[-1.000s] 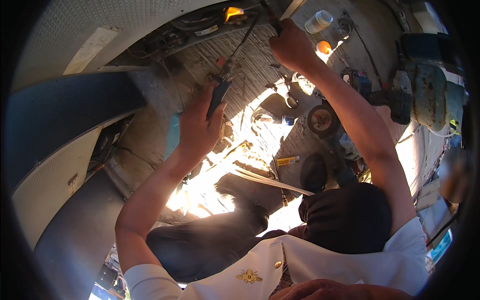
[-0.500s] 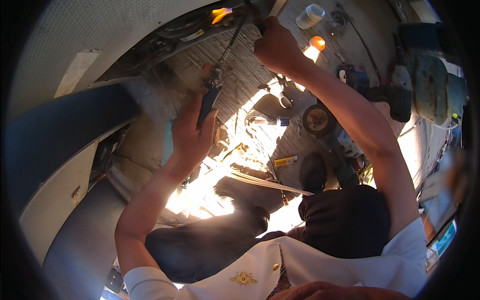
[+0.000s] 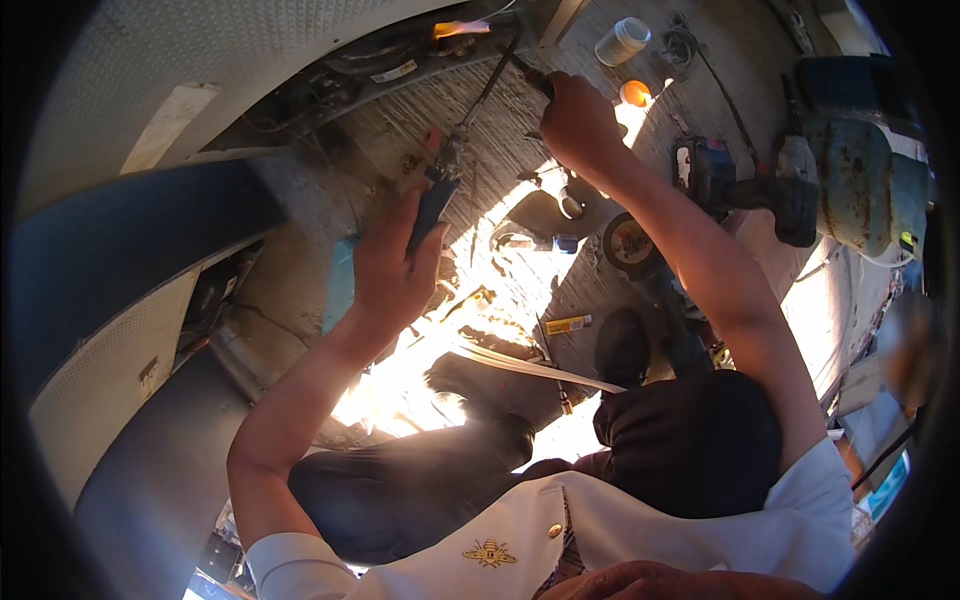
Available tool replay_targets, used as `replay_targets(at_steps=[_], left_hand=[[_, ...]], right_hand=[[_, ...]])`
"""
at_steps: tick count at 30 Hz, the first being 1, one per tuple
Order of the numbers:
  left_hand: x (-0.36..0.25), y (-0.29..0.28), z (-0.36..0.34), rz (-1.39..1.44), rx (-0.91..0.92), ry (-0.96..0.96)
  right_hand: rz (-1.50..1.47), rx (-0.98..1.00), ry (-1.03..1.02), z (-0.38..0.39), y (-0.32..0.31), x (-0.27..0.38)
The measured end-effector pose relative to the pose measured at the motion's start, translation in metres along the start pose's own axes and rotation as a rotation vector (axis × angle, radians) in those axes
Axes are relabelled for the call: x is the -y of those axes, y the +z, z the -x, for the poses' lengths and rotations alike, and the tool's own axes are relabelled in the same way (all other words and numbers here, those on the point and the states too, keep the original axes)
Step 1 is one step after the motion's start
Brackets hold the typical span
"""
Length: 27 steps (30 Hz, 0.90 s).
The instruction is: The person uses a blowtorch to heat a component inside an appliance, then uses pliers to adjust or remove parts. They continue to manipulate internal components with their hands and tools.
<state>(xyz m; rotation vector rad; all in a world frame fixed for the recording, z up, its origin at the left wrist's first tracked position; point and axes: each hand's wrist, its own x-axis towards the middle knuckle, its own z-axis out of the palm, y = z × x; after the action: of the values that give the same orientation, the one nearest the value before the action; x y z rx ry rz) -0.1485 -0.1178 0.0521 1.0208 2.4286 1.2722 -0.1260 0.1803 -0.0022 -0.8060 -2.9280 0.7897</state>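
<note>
My left hand is wrapped round the dark blue handle of a gas torch. A long thin metal tube runs up from it toward the dark machinery at the far edge. There an orange flame burns, pointing left along the pipes. Further right, my right hand is closed round a dark-handled tool. Its thin end points up and left, near the torch tube; its exact kind is hard to make out. A pale strip runs beside the flame.
On the floor are a white jar, an orange cap, a yellow tube and an angle grinder. A cordless drill and a rusty green tank stand right. Pale perforated panels line the left.
My right hand has moved slightly down and right with its tool. My left hand has shifted a little right with the torch, and the flame looks longer and flatter.
</note>
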Motion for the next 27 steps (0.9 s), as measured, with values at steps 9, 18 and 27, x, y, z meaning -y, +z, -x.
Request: replay_targets(at_steps=[9,18,27], left_hand=[[-0.019,-0.010,0.011,-0.009,0.040,-0.044],[-0.032,-0.015,0.015,-0.003,0.043,-0.006],[-0.044,-0.019,0.017,0.061,0.058,-0.029]], right_hand=[[-1.119,0.559,0.498,0.042,-0.002,0.006],[-0.495,0.245,0.093,0.026,0.014,0.034],[-0.257,-0.026,-0.042,0.010,0.031,0.055]])
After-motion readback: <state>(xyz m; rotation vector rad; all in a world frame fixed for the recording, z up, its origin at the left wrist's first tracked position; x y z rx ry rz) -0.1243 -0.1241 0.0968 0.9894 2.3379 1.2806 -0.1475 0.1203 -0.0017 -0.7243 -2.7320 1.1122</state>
